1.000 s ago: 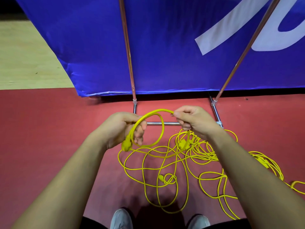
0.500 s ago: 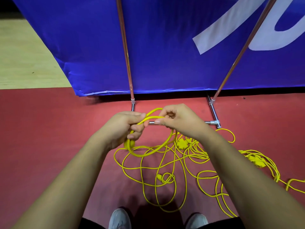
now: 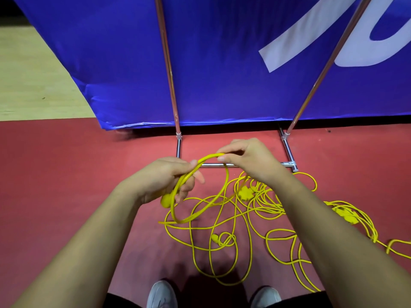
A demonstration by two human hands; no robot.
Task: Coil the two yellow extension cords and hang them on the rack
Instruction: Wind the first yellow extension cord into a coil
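Note:
Two yellow extension cords (image 3: pixel 244 221) lie tangled on the red floor in front of my feet. My left hand (image 3: pixel 169 178) grips the plug end of one cord together with a small coil loop (image 3: pixel 200 210) that hangs below it. My right hand (image 3: pixel 246 158) pinches the same cord at the top of the loop, just right of my left hand. Yellow socket blocks (image 3: pixel 244 193) lie among the loose strands, partly behind my right forearm. The metal rack (image 3: pixel 173 103) stands behind the hands, its low crossbar (image 3: pixel 213 165) passing under them.
A blue banner (image 3: pixel 222 63) hangs behind the rack's two slanted poles. Beige floor shows at the far left. My two grey shoes (image 3: pixel 162 294) stand at the bottom edge. Cord strands trail off to the right edge.
My right hand brought the cord across to my left hand, forming a loop, then drew slightly right again. The loop hanging from my left hand has grown larger.

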